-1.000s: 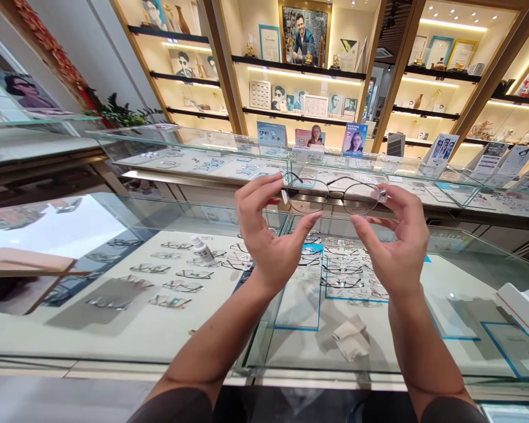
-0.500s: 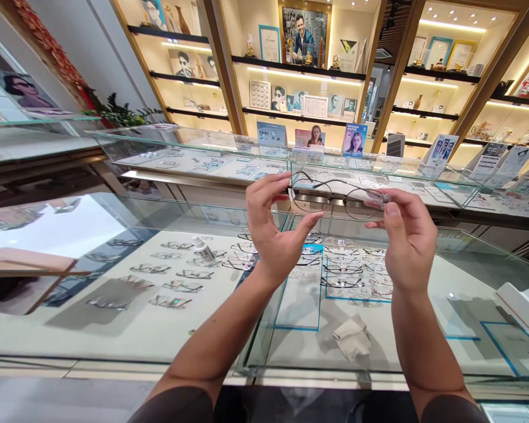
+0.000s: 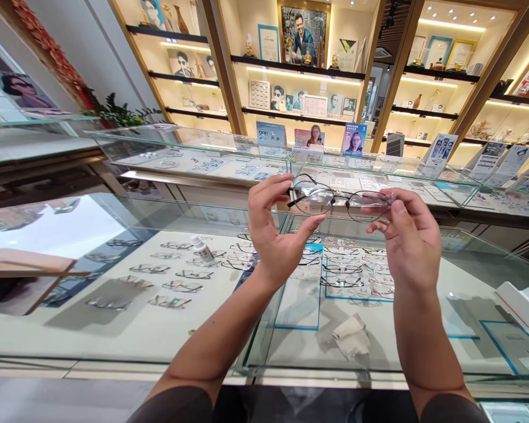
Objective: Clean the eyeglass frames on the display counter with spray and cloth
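A pair of thin, dark-rimmed eyeglasses (image 3: 332,198) with round lenses is held up in front of me above the glass counter. My right hand (image 3: 411,238) pinches the right end of the frame between thumb and fingers. At the left end, the fingertips of my left hand (image 3: 275,235) meet the frame, while its thumb reaches out under the left lens. One dark temple arm shows behind the left lens. Below the hands, a crumpled beige cloth (image 3: 351,337) lies on the counter top. A small white bottle (image 3: 203,251) stands farther left.
The glass display counter (image 3: 286,352) holds rows of eyeglasses (image 3: 341,269) below its top. Behind runs a second glass case (image 3: 194,141) with upright cards on it. A wooden-edged mirror (image 3: 30,261) is at left, a white box (image 3: 520,305) at right.
The eyeglasses have tilted, so their lenses now catch a bright reflection and the left temple arm shows differently. My right hand has shifted slightly right and down; my left hand barely moved.
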A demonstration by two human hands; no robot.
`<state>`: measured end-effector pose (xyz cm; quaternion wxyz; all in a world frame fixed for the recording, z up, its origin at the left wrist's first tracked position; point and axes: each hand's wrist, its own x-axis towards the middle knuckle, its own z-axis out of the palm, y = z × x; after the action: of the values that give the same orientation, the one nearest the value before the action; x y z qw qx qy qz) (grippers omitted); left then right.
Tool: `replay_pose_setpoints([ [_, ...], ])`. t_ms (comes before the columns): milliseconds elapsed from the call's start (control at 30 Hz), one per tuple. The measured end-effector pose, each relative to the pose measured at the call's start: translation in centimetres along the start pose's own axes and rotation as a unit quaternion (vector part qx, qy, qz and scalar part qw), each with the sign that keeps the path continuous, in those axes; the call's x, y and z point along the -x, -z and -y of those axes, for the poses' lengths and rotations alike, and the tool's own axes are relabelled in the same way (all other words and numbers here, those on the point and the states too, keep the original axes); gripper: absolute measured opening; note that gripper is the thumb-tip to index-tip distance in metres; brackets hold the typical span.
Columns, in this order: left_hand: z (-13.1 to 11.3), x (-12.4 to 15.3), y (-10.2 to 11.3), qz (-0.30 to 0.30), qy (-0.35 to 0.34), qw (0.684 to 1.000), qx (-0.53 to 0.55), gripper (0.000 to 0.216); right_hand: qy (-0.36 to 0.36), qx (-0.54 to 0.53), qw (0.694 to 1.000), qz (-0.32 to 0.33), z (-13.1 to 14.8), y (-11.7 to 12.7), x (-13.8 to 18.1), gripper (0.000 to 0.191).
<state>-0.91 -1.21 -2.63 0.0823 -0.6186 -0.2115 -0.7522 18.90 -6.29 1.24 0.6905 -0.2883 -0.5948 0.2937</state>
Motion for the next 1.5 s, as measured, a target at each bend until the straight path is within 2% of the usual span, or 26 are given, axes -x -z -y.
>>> replay_pose_setpoints([
  [167, -0.3, 0.1, 0.0, -0.005, 0.012, 1.0, -0.006, 0.064, 0.011, 0.032, 0.999, 0.019, -0.5, 0.4, -0.3, 0.025],
  [467, -0.9, 0.3, 0.0, 0.007, 0.029, 1.0, 0.004, 0.067, 0.014, 0.054, 0.998, -0.007, -0.8, 0.3, -0.3, 0.026],
  [733, -1.1, 0.3, -0.7, 0.006, 0.037, 0.996, 0.084, 0.063, 0.052, 0.07, 0.996, -0.024, -1.4, 0.1, -0.3, 0.022],
  [1033, -1.5, 0.4, -1.0, 0.006, 0.074, 0.988, 0.139, 0.056, 0.022, 0.06, 0.998, -0.008, -1.7, 0.3, -0.7, 0.023],
  [1233, -1.6, 0.8, -0.8, -0.036, 0.081, 0.991, 0.096, 0.061, -0.047, 0.012, 0.999, 0.001, -2.6, 0.3, -1.3, 0.023],
  [1333, -1.8, 0.9, -0.9, -0.041, 0.078, 0.993, 0.079, 0.061, -0.068, -0.01, 0.998, -0.014, -3.1, 0.0, -1.5, 0.023],
  [1400, -1.7, 0.9, -0.9, -0.034, 0.081, 0.992, 0.087, 0.06, -0.064, -0.009, 0.998, -0.028, -3.2, -0.2, -1.4, 0.024],
  [1500, -0.8, 0.8, -1.0, -0.003, 0.102, 0.987, 0.125, 0.062, -0.021, 0.01, 0.999, -0.046, -3.0, -0.5, -1.3, 0.024],
])
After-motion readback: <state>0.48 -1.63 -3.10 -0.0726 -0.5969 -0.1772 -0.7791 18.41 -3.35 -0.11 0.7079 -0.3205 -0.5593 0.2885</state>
